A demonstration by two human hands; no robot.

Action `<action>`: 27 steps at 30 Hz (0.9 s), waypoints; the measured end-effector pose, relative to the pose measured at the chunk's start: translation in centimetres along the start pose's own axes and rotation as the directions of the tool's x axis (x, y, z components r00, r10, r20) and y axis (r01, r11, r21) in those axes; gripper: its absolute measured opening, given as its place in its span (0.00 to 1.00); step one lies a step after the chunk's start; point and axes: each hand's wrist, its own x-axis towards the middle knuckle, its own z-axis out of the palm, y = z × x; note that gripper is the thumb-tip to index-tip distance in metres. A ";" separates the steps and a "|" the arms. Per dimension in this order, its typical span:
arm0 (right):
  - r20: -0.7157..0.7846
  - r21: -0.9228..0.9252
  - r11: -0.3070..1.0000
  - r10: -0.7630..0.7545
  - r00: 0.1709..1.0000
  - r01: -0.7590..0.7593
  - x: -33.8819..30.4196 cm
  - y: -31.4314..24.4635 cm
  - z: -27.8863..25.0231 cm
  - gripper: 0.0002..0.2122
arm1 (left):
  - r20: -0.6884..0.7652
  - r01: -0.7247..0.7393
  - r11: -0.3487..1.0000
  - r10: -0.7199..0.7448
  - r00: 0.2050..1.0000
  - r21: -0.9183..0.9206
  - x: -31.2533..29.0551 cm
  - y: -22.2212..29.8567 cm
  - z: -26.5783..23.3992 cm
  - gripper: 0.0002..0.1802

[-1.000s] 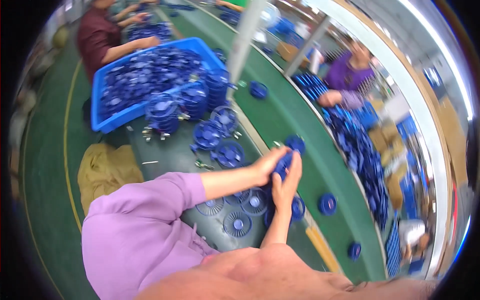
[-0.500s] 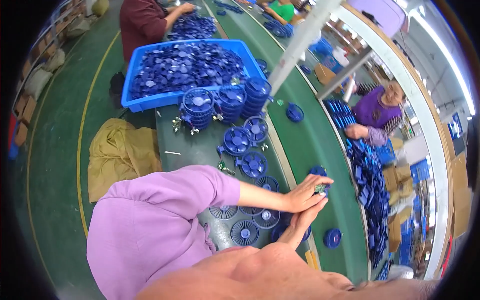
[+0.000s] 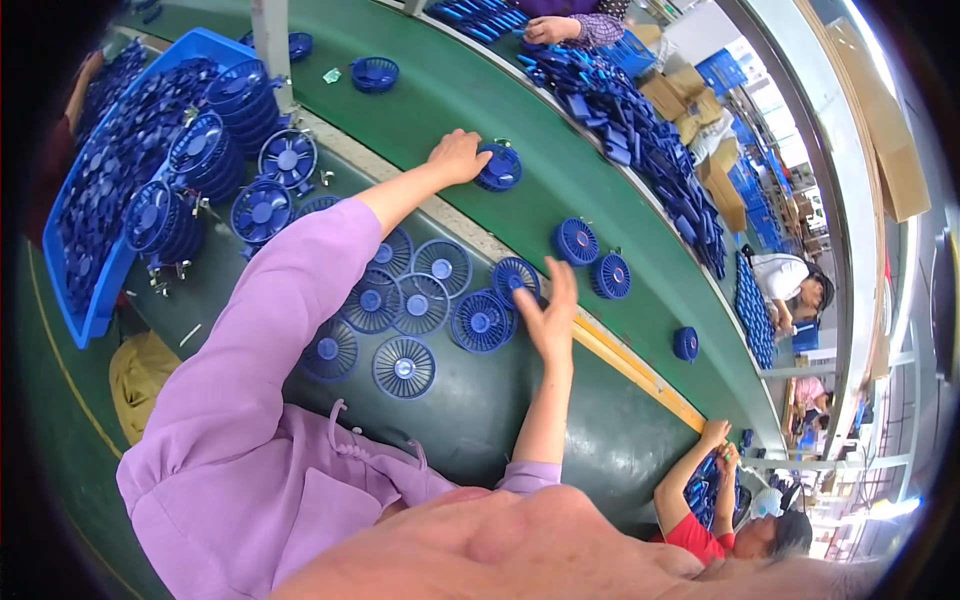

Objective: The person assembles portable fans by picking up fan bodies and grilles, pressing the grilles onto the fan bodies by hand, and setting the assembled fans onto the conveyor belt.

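My left hand [image 3: 456,158] is over the green conveyor belt, beside a round blue fan housing [image 3: 500,167]. Its thumb reaches the housing's near rim, while the bent fingers stay apart from it. My right hand [image 3: 551,318], fingers spread, hovers at the belt's edge over a blue fan cage [image 3: 515,278]; the thumb overlaps that cage without closing on it. Left of this hand lie a stacked pair of blue cages [image 3: 480,320] and several flat slatted grilles [image 3: 403,368] on the dark work surface.
A blue tub [image 3: 95,320] full of blue parts stands at left, with stacked fan housings [image 3: 200,145] beside it. Finished-looking round housings [image 3: 576,241] sit along the belt [image 3: 440,100]. Across it are a co-worker's hand [image 3: 552,30] and piled blue parts [image 3: 640,120]. A co-worker in red [image 3: 690,535] works at lower right.
My hands, together around a small green circuit board before, have parted. The left stays by a housing on the belt; the right has drawn back to the cages. The view has turned right.
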 end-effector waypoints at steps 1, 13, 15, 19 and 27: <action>0.107 -0.022 1.000 0.013 0.994 -0.011 -0.8 -0.7 -0.1 0.34 | 0.108 -0.002 0.998 -0.004 0.994 0.062 0.4 0.2 0.3 0.23; -0.049 0.325 0.942 0.110 0.993 -0.088 0.9 -2.6 0.5 0.13 | 0.383 0.402 0.514 -0.149 0.912 -0.758 -3.5 1.6 -3.2 0.23; -0.014 0.423 0.898 0.143 0.990 -0.123 2.3 -4.1 0.6 0.09 | 0.493 0.465 0.329 0.001 0.870 -0.822 -5.1 1.1 -4.8 0.30; -0.031 0.721 0.680 0.231 0.973 -0.138 5.1 -8.4 2.3 0.07 | 0.490 0.488 0.052 0.034 0.871 -0.871 -9.1 2.2 -7.7 0.27; -0.211 0.356 0.925 -0.062 0.976 0.135 6.0 -12.9 5.9 0.24 | 0.458 0.470 -0.177 0.108 0.882 -0.865 -13.1 0.0 -10.1 0.24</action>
